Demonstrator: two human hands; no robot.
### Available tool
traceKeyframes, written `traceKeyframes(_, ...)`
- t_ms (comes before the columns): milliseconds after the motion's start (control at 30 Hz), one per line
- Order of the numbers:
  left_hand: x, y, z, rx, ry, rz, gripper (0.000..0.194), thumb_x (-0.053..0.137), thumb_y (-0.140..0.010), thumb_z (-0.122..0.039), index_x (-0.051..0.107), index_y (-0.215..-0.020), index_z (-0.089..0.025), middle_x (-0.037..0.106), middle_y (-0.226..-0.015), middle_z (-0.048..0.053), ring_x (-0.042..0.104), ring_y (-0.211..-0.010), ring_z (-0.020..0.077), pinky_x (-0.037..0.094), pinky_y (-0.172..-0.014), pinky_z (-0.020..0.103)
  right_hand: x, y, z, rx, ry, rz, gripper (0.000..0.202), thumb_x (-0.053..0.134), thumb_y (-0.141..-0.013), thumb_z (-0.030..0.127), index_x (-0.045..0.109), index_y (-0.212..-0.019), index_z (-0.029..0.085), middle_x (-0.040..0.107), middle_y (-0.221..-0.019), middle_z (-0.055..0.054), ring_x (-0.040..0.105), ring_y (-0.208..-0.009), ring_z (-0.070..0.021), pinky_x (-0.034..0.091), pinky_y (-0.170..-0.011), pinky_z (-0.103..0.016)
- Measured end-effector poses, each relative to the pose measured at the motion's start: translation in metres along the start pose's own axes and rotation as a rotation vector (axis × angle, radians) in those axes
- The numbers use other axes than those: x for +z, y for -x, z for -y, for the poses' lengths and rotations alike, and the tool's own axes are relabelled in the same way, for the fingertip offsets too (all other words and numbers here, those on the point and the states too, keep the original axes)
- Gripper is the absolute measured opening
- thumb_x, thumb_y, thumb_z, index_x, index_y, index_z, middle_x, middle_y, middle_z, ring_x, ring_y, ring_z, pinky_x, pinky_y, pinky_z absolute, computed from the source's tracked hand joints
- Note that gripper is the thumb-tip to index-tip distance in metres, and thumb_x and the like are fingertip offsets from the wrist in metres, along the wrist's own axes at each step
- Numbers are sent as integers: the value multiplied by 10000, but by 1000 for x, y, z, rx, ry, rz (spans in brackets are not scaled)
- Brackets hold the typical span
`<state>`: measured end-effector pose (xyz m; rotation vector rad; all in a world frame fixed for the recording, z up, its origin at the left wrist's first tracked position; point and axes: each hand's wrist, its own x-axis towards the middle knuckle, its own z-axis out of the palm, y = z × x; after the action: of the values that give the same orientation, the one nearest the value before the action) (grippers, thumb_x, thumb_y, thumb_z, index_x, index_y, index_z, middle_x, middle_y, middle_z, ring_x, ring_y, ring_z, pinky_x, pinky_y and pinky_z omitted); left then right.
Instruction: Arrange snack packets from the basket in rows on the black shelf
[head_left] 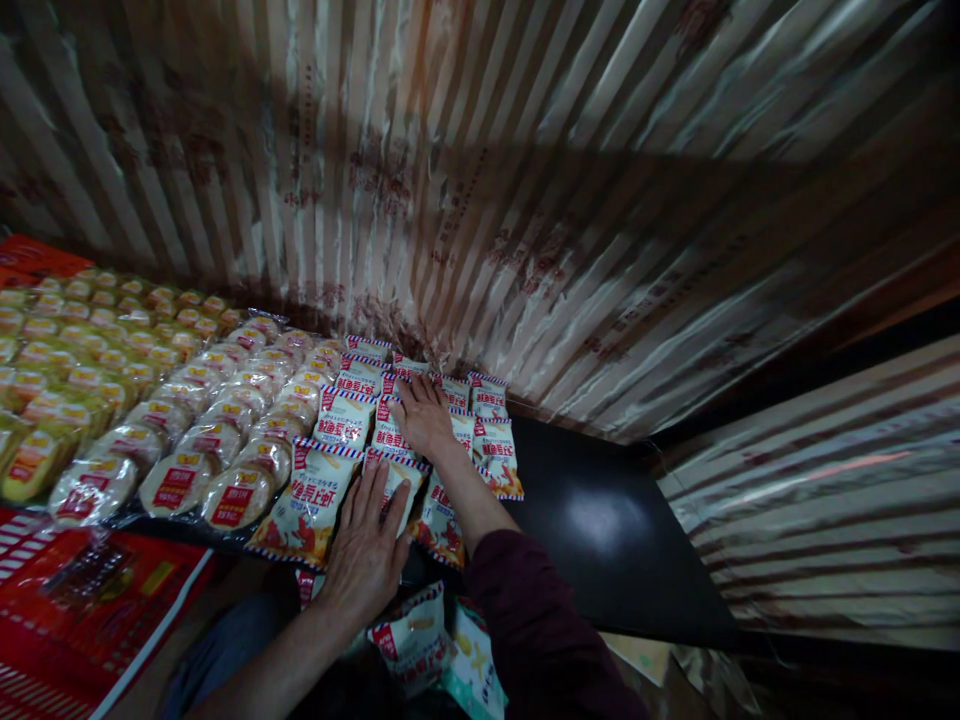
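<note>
Rows of white snack bags [341, 415] with striped edges and red lettering lie overlapping on a black tabletop [592, 520]. My left hand [367, 545] rests on a bag in the front row, its fingers stretched out and slightly spread. Farther back, my right hand [427, 418] lies flat over bags in the middle of the group, fingers extended. Neither hand is closed around a bag. One front bag [309, 500] with an orange lower part sits just left of my left hand. Parts of the bags under both hands are hidden.
Round wrapped rice crackers [240, 492] stand in rows to the left, with yellow-wrapped cakes [37, 460] beyond them. A red printed package [90, 600] is at lower left. More bags [412, 640] sit below the table edge. Striped plastic sheeting [450, 200] hangs behind.
</note>
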<state>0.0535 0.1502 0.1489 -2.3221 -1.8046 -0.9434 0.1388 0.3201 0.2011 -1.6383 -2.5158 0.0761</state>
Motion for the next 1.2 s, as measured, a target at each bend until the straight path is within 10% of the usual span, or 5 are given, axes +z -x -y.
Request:
traceKeyframes(500,1,2,4,49,-43,0,502,492,-853,-219,448,-1348,-149,290,-1502,173,179,-1416,318,294,-1092,524,-1,28,1,3,-37,6,504,324,-959,438,366,-1418,233,299,-1517,-105,215,-1415,-259,160,-1123,-492)
traceKeyframes(800,-11,-3,13,9,66,54,481,413,-903,-191,380,-1380,-138,151,-1551,156,32,-1434,320,292,-1096,532,-17,76,-47,137,-135,-201,473,301,-968,383,451,-1362,167,404,-1460,-104,245,-1405,-227,181,-1129,-450)
traceKeyframes(1200,-17,-1,12,8,88,81,431,386,-909,-177,410,-1334,-110,120,-1556,158,-11,-1430,323,267,-1120,543,14,97,-43,81,-132,-163,474,349,-957,385,411,-1389,199,338,-1499,-93,176,-1428,-238,153,-1125,-501)
